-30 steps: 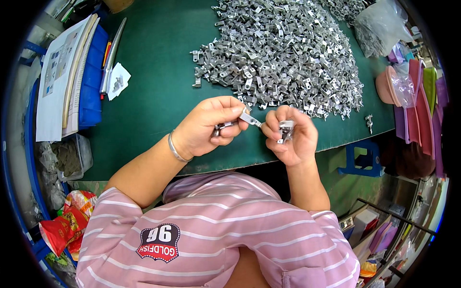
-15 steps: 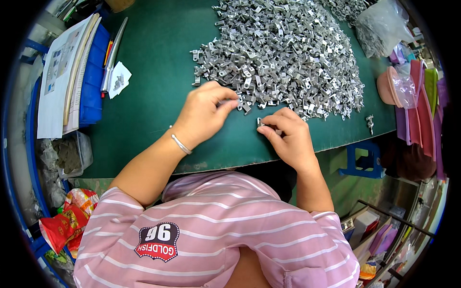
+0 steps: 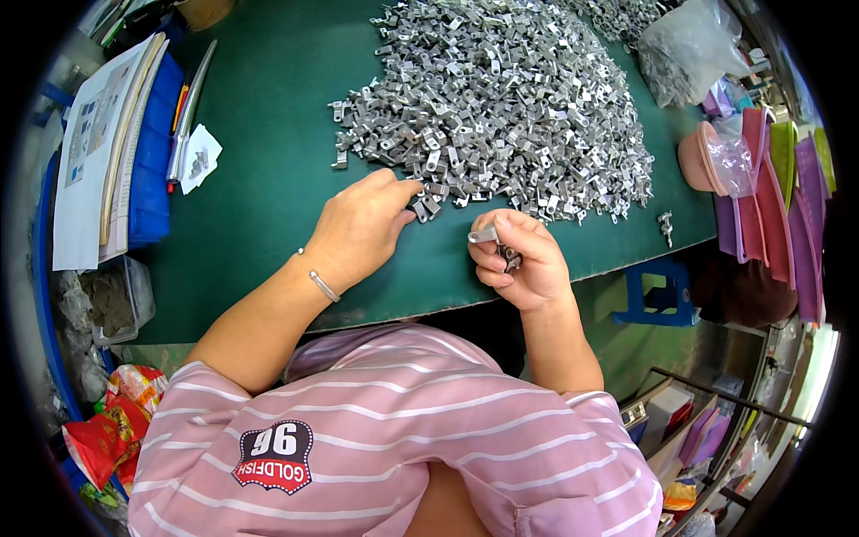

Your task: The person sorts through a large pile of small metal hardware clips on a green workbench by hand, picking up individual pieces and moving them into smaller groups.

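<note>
A large heap of small silver metal brackets [image 3: 510, 107], each with a hole in a flat tab, lies on the green tabletop [image 3: 268, 116]. My left hand [image 3: 358, 224] is at the heap's near left edge, palm down. Its thumb and fingers are closed against a few loose brackets [image 3: 428, 208]; what is between the fingertips is partly hidden. Just right of it, my right hand [image 3: 528, 259] is turned palm up and holds a metal bracket [image 3: 483, 235] between thumb and fingers. More small metal pieces [image 3: 510, 258] show in the same hand, against the curled fingers.
One separate metal piece [image 3: 665, 228] lies near the table's right edge. Beyond the heap is a clear plastic bag [image 3: 693, 49]. Pink tubs [image 3: 698, 161] and coloured bins [image 3: 774, 206] stand right; a blue stool [image 3: 658, 295] is below. Left are a blue file holder [image 3: 152, 170] and papers [image 3: 103, 152].
My right hand has rolled from palm down to palm up, bringing the bracket and other pieces into sight. My left hand stays by the heap's edge, and the whole view has shifted slightly.
</note>
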A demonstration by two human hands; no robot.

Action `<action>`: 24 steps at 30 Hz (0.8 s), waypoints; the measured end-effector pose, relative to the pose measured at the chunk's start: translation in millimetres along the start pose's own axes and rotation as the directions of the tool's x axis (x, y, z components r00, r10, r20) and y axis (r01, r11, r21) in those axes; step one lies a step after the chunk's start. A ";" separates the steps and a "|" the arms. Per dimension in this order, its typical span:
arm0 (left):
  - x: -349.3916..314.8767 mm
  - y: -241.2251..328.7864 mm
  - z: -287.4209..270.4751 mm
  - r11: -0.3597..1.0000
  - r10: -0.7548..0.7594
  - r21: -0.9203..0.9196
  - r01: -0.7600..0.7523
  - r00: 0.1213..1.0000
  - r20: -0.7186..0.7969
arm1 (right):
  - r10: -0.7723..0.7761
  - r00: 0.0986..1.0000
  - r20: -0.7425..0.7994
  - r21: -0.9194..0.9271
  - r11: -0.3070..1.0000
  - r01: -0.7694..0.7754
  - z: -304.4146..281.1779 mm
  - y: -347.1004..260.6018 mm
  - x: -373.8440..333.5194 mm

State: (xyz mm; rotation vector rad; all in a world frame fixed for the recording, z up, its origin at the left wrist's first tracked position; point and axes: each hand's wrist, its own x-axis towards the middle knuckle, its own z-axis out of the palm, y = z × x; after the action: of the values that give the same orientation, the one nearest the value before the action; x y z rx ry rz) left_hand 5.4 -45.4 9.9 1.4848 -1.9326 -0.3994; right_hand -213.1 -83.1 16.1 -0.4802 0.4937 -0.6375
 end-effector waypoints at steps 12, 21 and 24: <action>-3.9 -4.9 -0.8 1.000 0.016 -0.012 -0.015 0.999 0.037 | -0.542 0.799 0.260 -0.938 -0.337 0.077 19.9 23.5 31.3; -4.3 -1.7 -6.7 0.962 -0.015 -0.273 0.022 1.000 0.027 | -0.358 0.933 0.027 -0.748 0.613 0.257 10.5 7.4 16.7; -0.4 -0.9 -5.8 0.776 -0.141 -0.610 0.163 0.986 0.084 | -0.261 0.960 0.104 -0.103 0.957 0.271 15.3 -1.0 14.6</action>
State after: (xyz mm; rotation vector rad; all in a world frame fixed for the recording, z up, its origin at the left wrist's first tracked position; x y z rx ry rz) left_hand 10.0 -44.4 13.5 1.1876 -1.4849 -1.0297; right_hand -194.7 -89.3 24.5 -0.6907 0.3852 -0.8455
